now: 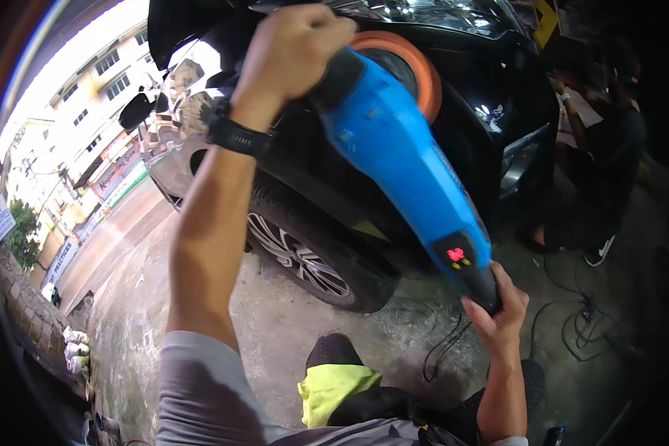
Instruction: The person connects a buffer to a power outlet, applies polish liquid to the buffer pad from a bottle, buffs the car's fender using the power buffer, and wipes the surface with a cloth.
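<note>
A blue electric car polisher point(409, 163) with a black head and an orange pad point(432, 82) is held up against the black car's front fender point(468, 97). My left hand point(293, 48), slightly blurred, wraps over the black head end. My right hand point(502, 305) is closed around the black rear end, just below a small display point(457, 255) with lit red digits. Whether the pad touches the paint cannot be seen from here. A dark band point(238, 138) circles my left wrist.
Below the fender is the car's front wheel point(299, 249). Black cables point(583, 327) lie coiled on the concrete floor at right. Another person point(595, 156) crouches by the front of the car, holding paper. A yellow-green cloth point(334, 386) lies over my leg. Street and buildings show at left.
</note>
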A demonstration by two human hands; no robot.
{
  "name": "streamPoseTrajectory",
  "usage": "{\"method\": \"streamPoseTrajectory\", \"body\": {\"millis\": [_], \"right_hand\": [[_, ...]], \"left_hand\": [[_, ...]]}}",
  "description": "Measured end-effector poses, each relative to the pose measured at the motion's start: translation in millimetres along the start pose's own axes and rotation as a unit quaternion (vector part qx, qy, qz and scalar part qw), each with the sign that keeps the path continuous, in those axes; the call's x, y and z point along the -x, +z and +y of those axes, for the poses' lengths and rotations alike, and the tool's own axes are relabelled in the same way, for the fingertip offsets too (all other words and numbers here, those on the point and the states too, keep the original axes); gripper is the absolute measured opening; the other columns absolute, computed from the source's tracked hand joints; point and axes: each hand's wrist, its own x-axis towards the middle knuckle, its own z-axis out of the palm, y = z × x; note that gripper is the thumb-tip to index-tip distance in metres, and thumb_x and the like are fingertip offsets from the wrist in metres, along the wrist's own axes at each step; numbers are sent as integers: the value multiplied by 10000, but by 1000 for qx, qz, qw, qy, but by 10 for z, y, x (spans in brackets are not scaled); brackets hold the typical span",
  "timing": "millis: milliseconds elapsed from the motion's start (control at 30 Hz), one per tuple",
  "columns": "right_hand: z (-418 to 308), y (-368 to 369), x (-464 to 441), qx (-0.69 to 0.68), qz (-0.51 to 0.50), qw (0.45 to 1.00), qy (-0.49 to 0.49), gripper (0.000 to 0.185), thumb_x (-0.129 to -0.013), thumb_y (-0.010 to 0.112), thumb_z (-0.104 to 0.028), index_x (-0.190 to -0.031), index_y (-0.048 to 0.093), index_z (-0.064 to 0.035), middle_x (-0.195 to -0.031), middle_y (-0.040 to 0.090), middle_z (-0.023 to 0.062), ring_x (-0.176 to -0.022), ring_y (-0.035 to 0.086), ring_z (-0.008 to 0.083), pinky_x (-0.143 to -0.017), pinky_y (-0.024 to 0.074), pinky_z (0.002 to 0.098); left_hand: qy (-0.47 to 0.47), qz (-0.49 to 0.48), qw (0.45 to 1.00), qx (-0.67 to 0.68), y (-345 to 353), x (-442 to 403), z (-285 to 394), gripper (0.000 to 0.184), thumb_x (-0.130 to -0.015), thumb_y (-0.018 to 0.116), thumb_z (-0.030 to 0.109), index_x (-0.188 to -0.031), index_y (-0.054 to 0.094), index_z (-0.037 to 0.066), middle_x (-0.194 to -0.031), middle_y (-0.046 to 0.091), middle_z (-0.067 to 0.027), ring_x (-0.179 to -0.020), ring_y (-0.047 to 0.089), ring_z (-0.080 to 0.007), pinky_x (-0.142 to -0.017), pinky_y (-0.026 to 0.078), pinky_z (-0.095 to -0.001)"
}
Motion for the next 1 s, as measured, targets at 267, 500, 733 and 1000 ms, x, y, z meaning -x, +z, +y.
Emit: {"method": "streamPoseTrajectory", "body": {"millis": [267,500,733,1000], "right_hand": [[-161,71,-127,-58,-30,998,20,578,-753,837,-110,-1276,647,48,-986,734,199,-853,754,286,-789,565,332],[84,-33,188,-86,-30,992,85,597,-720,812,-73,-1280,645,54,-966,734,161,-844,735,217,-788,549,305],[313,-21,346,-57,12,996,72,619,-694,797,-80,-1278,644,56,-940,721,121,-814,705,178,-779,539,291],[-278,192,-303,-40,-51,998,6,568,-772,813,-108,-1291,631,39,-1034,741,203,-908,763,308,-802,573,352]], "left_hand": [[50,-2,995,86,7,-146,-204,317,-923,664,188,-671,624,1,-623,595,6,-595,521,-70,-552,414,-287],[49,-39,998,12,276,13,308,317,-902,683,239,-704,640,-5,-617,609,-78,-603,574,-137,-595,463,-332],[80,-64,994,38,393,69,350,325,-862,687,283,-767,678,-27,-699,667,-193,-654,659,-251,-660,510,-376],[255,8,964,-80,-260,-301,-593,314,-944,604,216,-737,649,-15,-641,581,-87,-623,571,-150,-603,431,-339]]}}
